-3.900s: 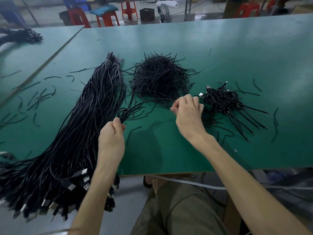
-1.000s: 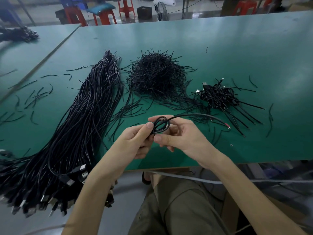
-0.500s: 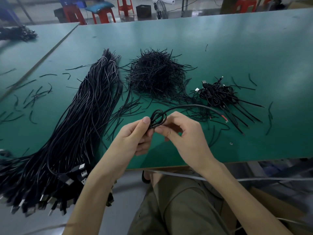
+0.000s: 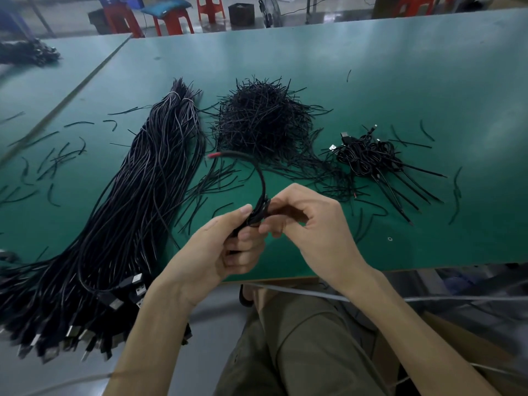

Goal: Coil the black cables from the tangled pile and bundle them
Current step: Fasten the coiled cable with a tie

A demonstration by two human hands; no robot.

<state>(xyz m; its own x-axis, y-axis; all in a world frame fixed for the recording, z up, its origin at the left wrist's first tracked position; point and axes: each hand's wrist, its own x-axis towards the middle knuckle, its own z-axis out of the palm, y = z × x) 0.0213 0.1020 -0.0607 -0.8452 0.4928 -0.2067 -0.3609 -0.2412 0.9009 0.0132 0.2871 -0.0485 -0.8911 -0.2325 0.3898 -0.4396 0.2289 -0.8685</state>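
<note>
The left hand (image 4: 225, 247) pinches the small cable coil (image 4: 258, 213) just above the near edge of the green table (image 4: 400, 81); the right hand (image 4: 308, 224) pinches it too; hold the loops tight; wind the red-tipped tail (image 4: 225, 153) snugly round them, so nothing springs open.

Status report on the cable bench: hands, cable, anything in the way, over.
Left hand and right hand both pinching one coiled cable. Red-tipped free end arcs up, loose; no tie seen. Nothing in the way.
</note>
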